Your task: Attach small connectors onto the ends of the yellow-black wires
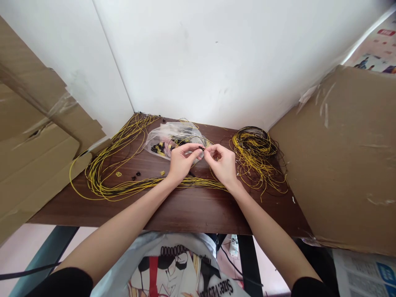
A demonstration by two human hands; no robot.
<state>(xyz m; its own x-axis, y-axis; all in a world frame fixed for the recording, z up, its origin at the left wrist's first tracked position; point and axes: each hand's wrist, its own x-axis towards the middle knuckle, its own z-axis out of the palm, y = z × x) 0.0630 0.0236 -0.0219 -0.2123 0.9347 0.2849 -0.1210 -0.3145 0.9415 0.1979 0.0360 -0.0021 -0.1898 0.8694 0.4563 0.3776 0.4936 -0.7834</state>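
My left hand point(183, 161) and my right hand point(221, 161) meet above the middle of the brown table, fingertips nearly touching. Between them is a small black piece point(201, 149), pinched by the fingers of both. Just behind my left hand lies a clear plastic bag point(163, 132) with small black and yellow parts inside. A long bundle of yellow and black wires point(123, 189) runs under my wrists from the left. To the right of my right hand sits a coiled heap of yellow and black wires point(255, 148).
The brown table point(198, 210) holds loose yellow point(118, 174) and black pieces point(137, 173) left of my hands. Cardboard stands at the left point(37, 136) and right point(343, 165). A white wall point(198, 62) rises behind. A printed white bag point(173, 264) hangs below the front edge.
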